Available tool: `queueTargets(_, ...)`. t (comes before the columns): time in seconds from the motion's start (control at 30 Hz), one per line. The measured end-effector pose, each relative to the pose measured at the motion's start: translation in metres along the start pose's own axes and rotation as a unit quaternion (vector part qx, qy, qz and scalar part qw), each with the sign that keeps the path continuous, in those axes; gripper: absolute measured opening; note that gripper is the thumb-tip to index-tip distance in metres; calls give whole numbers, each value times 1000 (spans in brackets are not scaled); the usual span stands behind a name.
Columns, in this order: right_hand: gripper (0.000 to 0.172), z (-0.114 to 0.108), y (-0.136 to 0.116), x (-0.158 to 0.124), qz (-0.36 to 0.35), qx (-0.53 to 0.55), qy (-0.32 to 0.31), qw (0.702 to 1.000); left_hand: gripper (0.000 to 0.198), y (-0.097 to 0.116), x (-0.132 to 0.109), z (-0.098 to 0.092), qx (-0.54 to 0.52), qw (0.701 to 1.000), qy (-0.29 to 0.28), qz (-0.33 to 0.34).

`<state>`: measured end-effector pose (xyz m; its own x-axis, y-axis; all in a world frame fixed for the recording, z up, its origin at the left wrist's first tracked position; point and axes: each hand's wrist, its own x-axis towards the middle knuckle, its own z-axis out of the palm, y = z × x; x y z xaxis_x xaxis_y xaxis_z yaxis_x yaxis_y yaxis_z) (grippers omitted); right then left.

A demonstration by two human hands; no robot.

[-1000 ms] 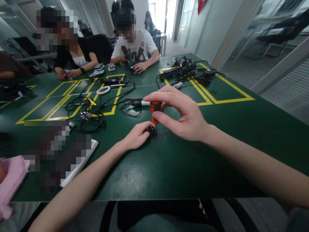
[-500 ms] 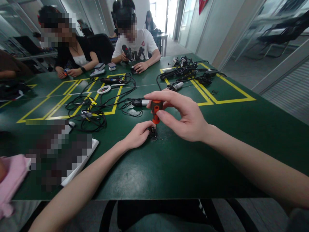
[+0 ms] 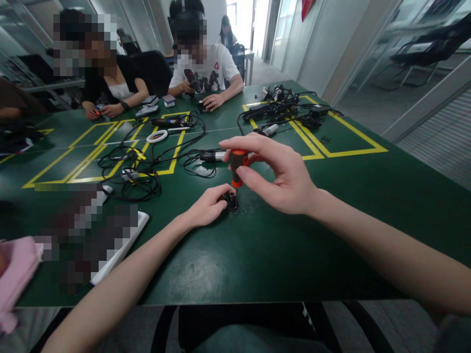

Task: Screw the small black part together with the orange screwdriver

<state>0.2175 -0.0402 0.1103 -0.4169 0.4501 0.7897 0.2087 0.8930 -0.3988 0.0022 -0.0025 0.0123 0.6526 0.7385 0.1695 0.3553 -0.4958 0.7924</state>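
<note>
My right hand [image 3: 277, 174] is closed around the handle of a short red and dark grey screwdriver [image 3: 237, 169], held upright. Its thin shaft points down to a small round dark part [image 3: 233, 205] lying on the green table; whether the tip sits in a screw is too small to tell. Thumb and fingers of my left hand [image 3: 208, 206] grip that part from its left side. A short hollow metal post stands up from it. Just to the right of the part lies a tiny speck-like piece [image 3: 245, 212] on the table.
Tangled black cables [image 3: 138, 184] and a white ring [image 3: 157, 136] lie beyond my left hand. More black cabled gear [image 3: 279, 108] is heaped at the far right. A white-edged tray [image 3: 142, 223] rests at the left. Two people sit across the green table [image 3: 294, 260].
The screwdriver handle has turned a little about its upright axis between my right fingers. My left hand keeps its hold on the round part. The whole view has shifted slightly.
</note>
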Motion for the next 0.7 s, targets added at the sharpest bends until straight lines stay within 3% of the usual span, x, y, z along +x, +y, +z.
queueTargets(0.2, 26, 1, 2, 2, -24, -8, 20, 999, 25, -4, 1, 2, 11, 1000, 7, 11)
queueTargets(0.47, 37, 1, 1, -1, -1, 5, 4, 1000, 27, -5, 1, 2, 20, 1000, 12, 12)
queueTargets(0.7, 26, 2, 1, 1, -25, -19, 29, 999, 26, -4, 1, 2, -1, 1000, 2, 6)
